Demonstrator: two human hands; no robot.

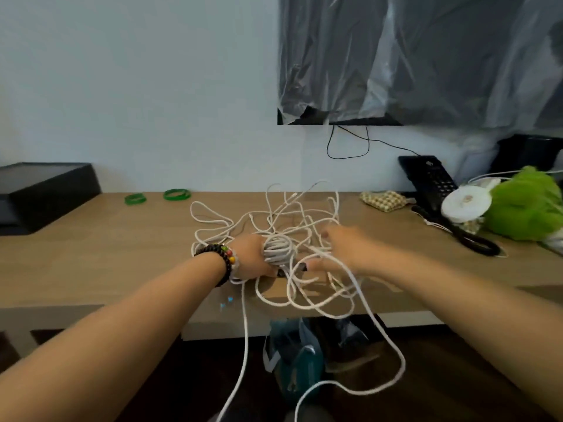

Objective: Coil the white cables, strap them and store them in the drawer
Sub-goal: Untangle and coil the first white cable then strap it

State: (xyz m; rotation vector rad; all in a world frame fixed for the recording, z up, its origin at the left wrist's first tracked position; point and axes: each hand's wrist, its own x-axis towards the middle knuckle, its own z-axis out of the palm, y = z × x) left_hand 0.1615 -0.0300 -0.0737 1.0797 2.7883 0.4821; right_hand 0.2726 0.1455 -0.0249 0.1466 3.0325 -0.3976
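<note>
So the left hand (249, 254) has its grip wrapped around a tight coil (278, 249) of white cable, thumb at the near side, fingers hidden behind the bundle. There's a dark beaded bracelet (219, 257) with a few coloured beads on that wrist. The coil sits just above the wooden surface (106, 254), about mid-scene.

The right hand (344, 251) is just right of the coil and pretty motion-blurred. Its thumb points left toward the coil and a strand of cable runs across it, but honestly I can't tell whether the grip is actually pinching that strand or the strand is just draped over loose fingers.

The rest of the white cables (274, 214) are a loose tangled mess spread on the surface beyond and around both hands, with loops spilling over the near edge and hanging down toward the floor.

Other stuff on the surface: two green bands (176, 194) far left of the tangle, a black tray (45, 190) at the far left, a black desk phone (432, 184) far right, a white roll of tape or strap (466, 204) lying against it, something fuzzy and green (527, 205) at the right edge, and a small checked pouch (384, 201) near the phone. On the wall there's a screen under plastic sheeting (426, 56).
</note>
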